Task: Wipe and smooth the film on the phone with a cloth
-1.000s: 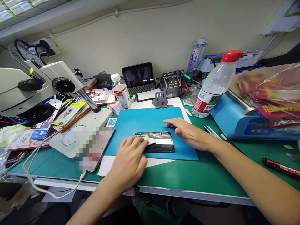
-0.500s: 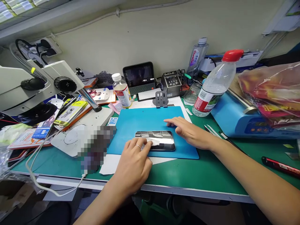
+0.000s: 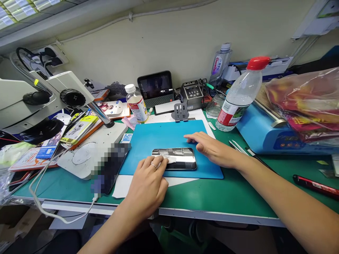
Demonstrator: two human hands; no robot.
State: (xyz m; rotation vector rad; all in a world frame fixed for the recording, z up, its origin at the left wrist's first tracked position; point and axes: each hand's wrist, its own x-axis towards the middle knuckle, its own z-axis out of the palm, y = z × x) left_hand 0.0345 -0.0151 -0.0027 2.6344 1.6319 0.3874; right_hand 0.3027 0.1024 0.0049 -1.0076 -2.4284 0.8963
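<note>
A phone [image 3: 185, 164] with a glossy, reflective face lies flat on a blue mat [image 3: 161, 134]. My left hand [image 3: 148, 178], a ring on one finger, presses a small white wipe [image 3: 171, 160] onto the left half of that face. Its fingers are closed on the wipe and hide part of it. Just past the phone's right end, my right hand [image 3: 208, 148] hovers over or rests on the mat; which one I cannot tell. Its fingers are stretched out and hold nothing.
A microscope [image 3: 60, 91] on a white base stands left, beside a second phone [image 3: 112, 173] on a cable. Behind the mat are a small bottle [image 3: 137, 104], a grey phone stand [image 3: 181, 112] and a tablet [image 3: 155, 86]. A red-capped bottle [image 3: 239, 98] and blue machine [image 3: 267, 130] stand right.
My left hand has slid slightly left along the phone with the wipe. The right hand keeps its outstretched pose, and the whole view has shifted a little.
</note>
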